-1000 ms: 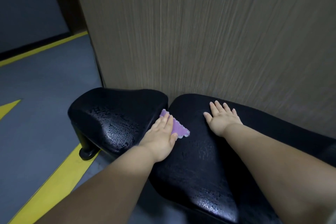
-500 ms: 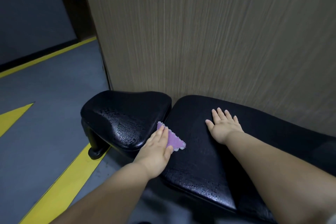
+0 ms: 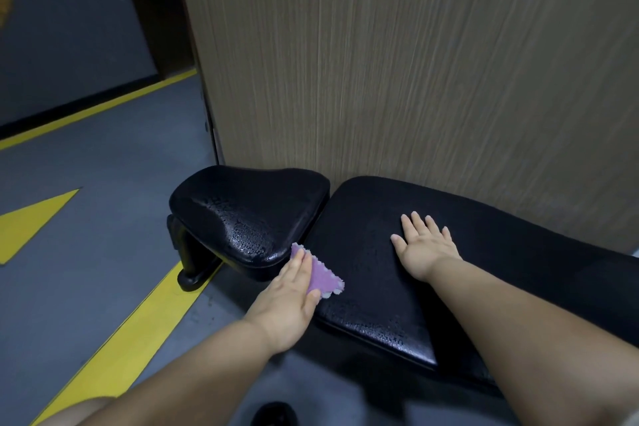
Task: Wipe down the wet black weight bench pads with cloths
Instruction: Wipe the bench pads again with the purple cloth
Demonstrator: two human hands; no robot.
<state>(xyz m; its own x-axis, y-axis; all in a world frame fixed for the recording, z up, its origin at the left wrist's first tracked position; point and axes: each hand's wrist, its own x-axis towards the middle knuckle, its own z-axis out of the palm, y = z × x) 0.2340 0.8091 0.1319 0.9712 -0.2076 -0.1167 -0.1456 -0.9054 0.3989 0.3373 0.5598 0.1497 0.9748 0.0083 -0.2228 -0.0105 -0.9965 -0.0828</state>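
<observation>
The bench has two black pads: a small seat pad (image 3: 242, 214) on the left and a long back pad (image 3: 359, 252) on the right, both beaded with water near their front edges. A purple cloth (image 3: 323, 277) lies at the near left corner of the long pad, by the gap between the pads. My left hand (image 3: 290, 294) presses flat on the cloth with straight fingers. My right hand (image 3: 423, 245) rests flat, fingers spread, on the middle of the long pad and holds nothing.
A wood-grain wall panel (image 3: 415, 79) stands right behind the bench. Grey floor (image 3: 86, 252) with yellow stripes (image 3: 138, 332) lies to the left. The bench's black foot (image 3: 192, 273) sits on a stripe. A dark round object (image 3: 275, 413) shows at the bottom edge.
My left hand has slid the purple cloth toward me along the gap, from mid-pad to the long pad's near corner. The right hand stays put on the pad; the view shifted left.
</observation>
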